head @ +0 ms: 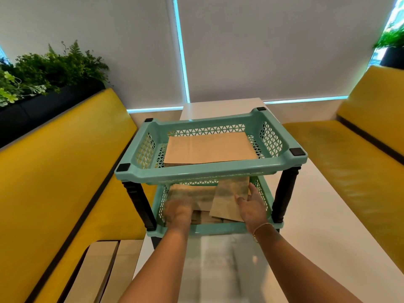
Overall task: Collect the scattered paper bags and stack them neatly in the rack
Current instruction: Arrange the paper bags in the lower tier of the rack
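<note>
On the white table [306,215], the right hand [251,206] grips a paper bag [229,200], angling it into the rack's lower tray [218,228]; the left hand [178,212] is blurred, grip indeterminate.

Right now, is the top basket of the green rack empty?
No, a flat stack of brown paper bags lies in the top basket of the rack.
</note>
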`<state>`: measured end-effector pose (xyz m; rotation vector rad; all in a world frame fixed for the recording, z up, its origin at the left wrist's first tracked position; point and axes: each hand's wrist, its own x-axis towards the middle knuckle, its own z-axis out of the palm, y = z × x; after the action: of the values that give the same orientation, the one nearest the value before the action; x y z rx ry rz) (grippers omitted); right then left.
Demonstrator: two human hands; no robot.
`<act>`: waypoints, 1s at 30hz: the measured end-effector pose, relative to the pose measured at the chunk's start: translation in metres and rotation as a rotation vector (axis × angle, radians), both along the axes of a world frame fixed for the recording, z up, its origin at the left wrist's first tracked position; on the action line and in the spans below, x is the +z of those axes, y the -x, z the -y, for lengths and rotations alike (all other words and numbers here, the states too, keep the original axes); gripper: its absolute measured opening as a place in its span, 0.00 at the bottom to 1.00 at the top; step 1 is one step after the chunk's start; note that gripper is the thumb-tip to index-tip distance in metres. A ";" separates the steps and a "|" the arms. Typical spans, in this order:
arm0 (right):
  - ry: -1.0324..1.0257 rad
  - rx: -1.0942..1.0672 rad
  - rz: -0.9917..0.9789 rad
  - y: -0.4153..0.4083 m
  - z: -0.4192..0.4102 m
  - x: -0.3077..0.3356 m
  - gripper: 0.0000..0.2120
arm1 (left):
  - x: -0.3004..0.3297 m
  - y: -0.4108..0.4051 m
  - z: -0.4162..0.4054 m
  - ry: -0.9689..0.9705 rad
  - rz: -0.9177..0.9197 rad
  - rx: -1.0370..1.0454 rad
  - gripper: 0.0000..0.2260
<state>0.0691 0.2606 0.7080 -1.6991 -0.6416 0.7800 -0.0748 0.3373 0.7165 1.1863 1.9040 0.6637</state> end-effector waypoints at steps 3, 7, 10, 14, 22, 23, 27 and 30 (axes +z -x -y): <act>0.033 0.003 0.010 0.001 -0.001 -0.002 0.27 | -0.002 0.000 -0.003 -0.001 -0.381 -0.130 0.21; 0.050 0.004 0.002 -0.001 -0.001 -0.002 0.28 | -0.008 0.000 -0.009 -0.025 -0.693 -0.456 0.25; 0.054 0.005 -0.002 -0.003 -0.001 -0.003 0.27 | -0.005 0.001 -0.013 -0.059 -0.816 -0.590 0.20; 0.063 0.001 -0.023 -0.003 -0.002 -0.004 0.31 | -0.002 0.008 -0.015 -0.159 -0.950 -0.813 0.17; 0.035 -0.018 -0.079 -0.004 -0.002 -0.003 0.27 | 0.009 0.015 -0.018 -0.287 -0.955 -0.863 0.14; 0.023 -0.023 -0.082 -0.005 -0.001 -0.003 0.24 | 0.011 0.016 -0.016 -0.326 -0.965 -0.845 0.14; -0.011 -0.059 -0.117 -0.004 -0.001 0.000 0.16 | 0.011 0.017 -0.011 -0.415 -1.034 -0.765 0.14; -0.031 -0.086 -0.143 -0.004 0.000 0.002 0.14 | 0.018 0.015 -0.007 -0.463 -1.002 -0.693 0.14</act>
<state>0.0728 0.2610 0.7104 -1.6154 -0.4766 0.8178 -0.0902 0.3446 0.7346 2.6664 1.8601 0.0835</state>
